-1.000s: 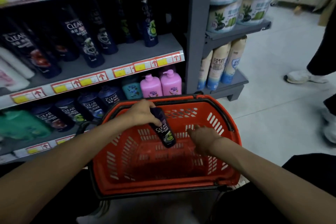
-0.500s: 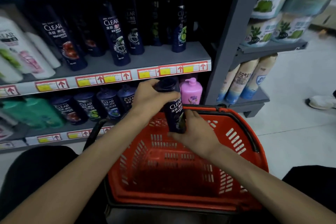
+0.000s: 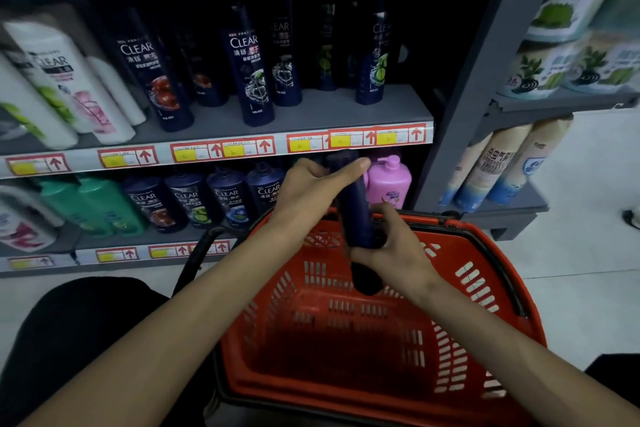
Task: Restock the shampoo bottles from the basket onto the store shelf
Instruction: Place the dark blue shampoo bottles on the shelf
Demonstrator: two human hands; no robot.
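A dark blue shampoo bottle [image 3: 356, 215] hangs upright above the far rim of the red basket [image 3: 485, 288]. My left hand [image 3: 311, 191] grips its upper part, thumb stretched across the front. My right hand [image 3: 391, 250] holds its lower end from the right, fingers curled round it. The bottle's label faces away or is blurred. No other bottle shows inside the basket. On the middle shelf [image 3: 322, 114] stand several dark CLEAR bottles [image 3: 249, 73], with a bare stretch at the front right.
White shampoo bottles [image 3: 65, 80] fill the middle shelf's left. The lower shelf carries green bottles [image 3: 93, 204], short dark CLEAR bottles [image 3: 225, 198] and a pink pump bottle [image 3: 389, 180]. A grey upright [image 3: 460, 107] separates a side rack with spray cans [image 3: 498, 166]. Pale floor lies to the right.
The bottle has come up out of the basket and turned upright. My right hand moved in and took hold of its lower end. The view has drawn closer to the shelves.
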